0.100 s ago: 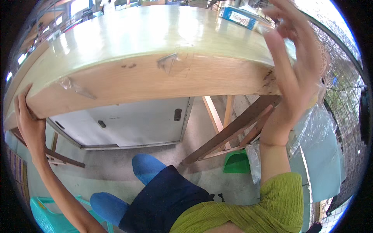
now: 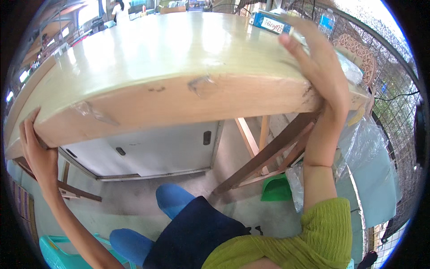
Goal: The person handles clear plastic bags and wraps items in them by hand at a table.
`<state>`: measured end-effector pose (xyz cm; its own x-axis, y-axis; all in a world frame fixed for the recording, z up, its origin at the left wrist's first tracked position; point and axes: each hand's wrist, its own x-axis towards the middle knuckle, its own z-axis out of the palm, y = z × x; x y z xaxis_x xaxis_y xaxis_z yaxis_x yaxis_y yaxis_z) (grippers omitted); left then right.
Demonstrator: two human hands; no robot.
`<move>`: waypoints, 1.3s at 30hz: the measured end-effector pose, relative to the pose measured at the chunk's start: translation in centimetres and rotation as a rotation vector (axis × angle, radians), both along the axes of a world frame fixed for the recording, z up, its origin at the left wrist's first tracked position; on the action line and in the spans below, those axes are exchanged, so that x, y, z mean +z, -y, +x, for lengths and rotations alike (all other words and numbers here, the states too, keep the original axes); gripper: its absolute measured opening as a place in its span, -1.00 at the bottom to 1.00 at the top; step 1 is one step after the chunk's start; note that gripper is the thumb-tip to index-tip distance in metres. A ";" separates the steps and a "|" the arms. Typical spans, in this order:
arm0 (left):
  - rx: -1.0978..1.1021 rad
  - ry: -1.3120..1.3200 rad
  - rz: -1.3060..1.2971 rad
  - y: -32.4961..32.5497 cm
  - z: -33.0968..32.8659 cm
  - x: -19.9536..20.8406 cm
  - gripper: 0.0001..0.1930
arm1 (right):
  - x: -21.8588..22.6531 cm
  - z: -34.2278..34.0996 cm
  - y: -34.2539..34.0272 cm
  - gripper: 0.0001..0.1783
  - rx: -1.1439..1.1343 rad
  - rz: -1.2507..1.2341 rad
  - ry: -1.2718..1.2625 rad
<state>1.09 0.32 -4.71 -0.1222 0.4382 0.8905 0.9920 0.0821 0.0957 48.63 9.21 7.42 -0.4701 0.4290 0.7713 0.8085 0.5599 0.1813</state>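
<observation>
A pale, glossy wooden table point(image 2: 156, 54) spreads in front of me, scraps of clear tape stuck along its thick front edge. At its left front corner my left hand point(image 2: 39, 148) holds on, its fingers wrapped over the wood. My right hand point(image 2: 316, 60) is over the right end of the tabletop, its fingers stretched out and holding nothing. Motion smears those fingertips. Just beyond them sits a blue and white box point(image 2: 271, 23). Whether the right palm or wrist touches the table edge, I cannot tell.
Under the table stands a white cabinet point(image 2: 165, 152) with sliding doors. Dark slanted wooden legs point(image 2: 264, 154) and a green dustpan point(image 2: 276, 188) are at right. A water bottle point(image 2: 327, 22) stands at far right. A turquoise plastic stool point(image 2: 56, 253) is at lower left.
My right hand has come down and leftward, closer to the tabletop and the box. My left hand stays on the corner. The whole view has shifted slightly, showing more beyond the table.
</observation>
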 end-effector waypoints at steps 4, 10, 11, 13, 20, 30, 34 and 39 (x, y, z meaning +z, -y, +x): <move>-0.007 -0.098 0.111 0.5 -0.1 6.0 -0.27 | 1.4 -0.3 0.2 -0.42 0.051 -0.196 0.011; 0.001 -0.007 -0.068 -0.2 0.5 5.1 -0.34 | 2.2 0.0 0.7 -0.38 -0.216 -0.460 0.103; -0.035 0.008 -0.080 0.4 0.3 4.8 -0.32 | 2.5 -0.5 0.7 -0.33 -0.245 -0.513 0.087; -0.072 -0.004 -0.134 0.4 -0.1 4.7 -0.35 | 3.5 -1.5 0.9 -0.22 -0.329 -0.625 0.041; -0.094 0.002 -0.409 2.1 0.8 9.8 -0.35 | 5.3 -1.5 -0.2 -0.12 -0.340 -0.753 -0.175; -0.278 0.198 -0.829 3.4 0.5 19.0 -0.13 | 5.6 -0.5 -0.6 -0.36 -0.323 -0.675 -0.220; -0.336 0.195 -0.912 4.0 0.2 21.9 -0.19 | 6.7 -1.3 -0.5 -0.32 -0.392 -0.692 -0.163; -0.556 0.300 -0.708 8.3 1.7 16.9 -0.26 | 7.7 -1.1 -0.8 -0.26 -0.403 -0.752 -0.187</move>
